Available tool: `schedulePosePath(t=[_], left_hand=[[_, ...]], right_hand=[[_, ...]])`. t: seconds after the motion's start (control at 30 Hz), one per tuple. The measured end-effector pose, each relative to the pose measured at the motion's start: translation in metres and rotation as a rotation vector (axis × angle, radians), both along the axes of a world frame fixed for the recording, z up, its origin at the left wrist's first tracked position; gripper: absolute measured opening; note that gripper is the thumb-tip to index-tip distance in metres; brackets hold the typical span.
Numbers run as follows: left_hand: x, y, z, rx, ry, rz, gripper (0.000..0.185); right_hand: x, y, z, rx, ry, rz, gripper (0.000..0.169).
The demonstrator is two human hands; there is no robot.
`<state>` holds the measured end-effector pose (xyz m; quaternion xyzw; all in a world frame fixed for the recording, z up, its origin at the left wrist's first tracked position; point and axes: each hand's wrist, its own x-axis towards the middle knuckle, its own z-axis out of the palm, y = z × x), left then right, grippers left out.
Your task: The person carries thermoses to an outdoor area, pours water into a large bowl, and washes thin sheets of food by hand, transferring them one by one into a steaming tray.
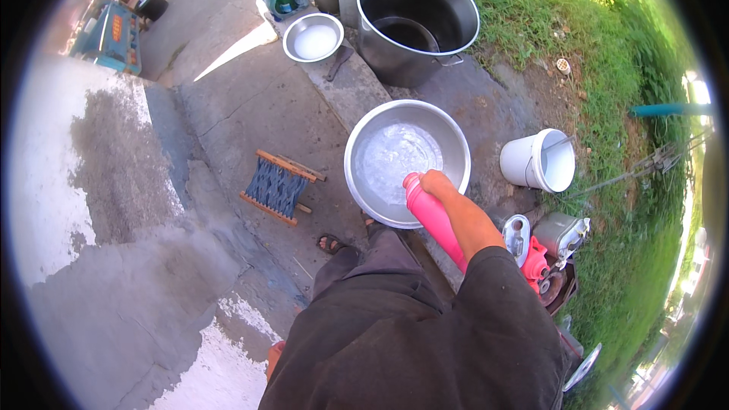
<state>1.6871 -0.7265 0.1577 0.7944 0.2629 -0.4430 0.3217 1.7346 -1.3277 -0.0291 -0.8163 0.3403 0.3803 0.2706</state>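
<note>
My right hand [437, 185] grips a long pink flask-like container [435, 222] close to its rounded end. That end overlaps the near rim of a wide metal basin [364, 193], and the container slants back beneath my forearm. The basin's inside floor looks bright and shiny; I cannot tell whether liquid covers it. It sits on the concrete just ahead of my feet. Of my left arm, only a small patch of skin [275, 357] shows beside my dark shirt, so its fingers are hidden.
A folding stool [276, 188] with a woven blue seat stands left. Beyond the basin are a large metal pot [393, 62], a cleaver [340, 62] and a smaller bowl [290, 48] with whitish contents. To the right are a white bucket [518, 162], metal cans [558, 233] and grass.
</note>
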Motion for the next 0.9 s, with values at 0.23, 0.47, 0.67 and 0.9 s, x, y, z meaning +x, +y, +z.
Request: schedulePosePath(t=[0.23, 0.47, 0.67, 0.9], left_hand=[[0.002, -0.011, 0.001, -0.009, -0.009, -0.014, 0.026], [-0.001, -0.015, 0.004, -0.004, -0.008, -0.027, 0.026], [0.005, -0.015, 0.005, -0.008, -0.003, -0.056, 0.026], [0.030, -0.006, -0.004, -0.027, 0.004, -0.098, 0.026]], right_hand=[[0.005, -0.034, -0.022, -0.038, 0.007, -0.088, 0.052], [0.009, -0.051, 0.022, -0.096, 0.033, 0.044, 0.037], [-0.005, -0.074, 0.006, -0.094, 0.095, 0.012, 0.049], [-0.013, -0.073, 0.030, -0.121, 0.083, -0.055, 0.048]])
